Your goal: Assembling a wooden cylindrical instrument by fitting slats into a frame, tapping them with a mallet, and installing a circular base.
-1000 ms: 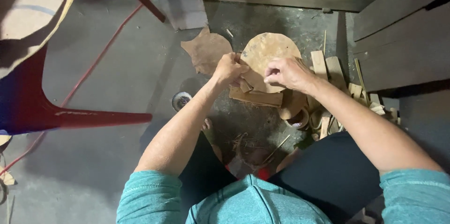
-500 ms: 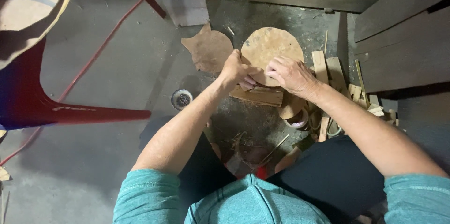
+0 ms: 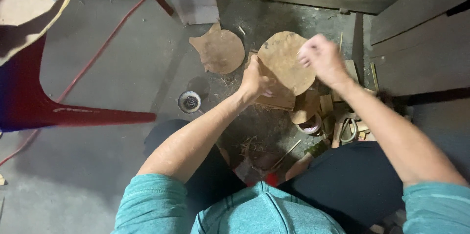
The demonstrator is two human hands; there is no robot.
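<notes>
Floor: I see a grey concrete floor (image 3: 98, 165) strewn with wood chips and dust, under everything else.
Chair: a red plastic chair (image 3: 58, 111) stands at the far left, well apart from my hands.
Disc in hand: a round, flat, tan wooden disc (image 3: 284, 60) sits tilted on a small block of brown wood (image 3: 276, 99), in the middle of the view, between my two hands.
Second disc: a similar tan disc with a small tab on its rim (image 3: 219, 50) lies flat on the floor just left of the first, untouched.
Left hand: my left hand (image 3: 255, 80) is curled around the lower left edge of the round disc, fingers grasping it and steadying it on the block.
Right hand: my right hand (image 3: 320, 60) is raised at the disc's right edge, motion-blurred; the fingers look clenched, but I cannot tell whether they hold anything.
Scraps: pale wood offcuts (image 3: 342, 116) lie heaped below the right hand.
Tin: a small round metal tin (image 3: 189, 102) rests on the floor left of my left forearm.
</notes>
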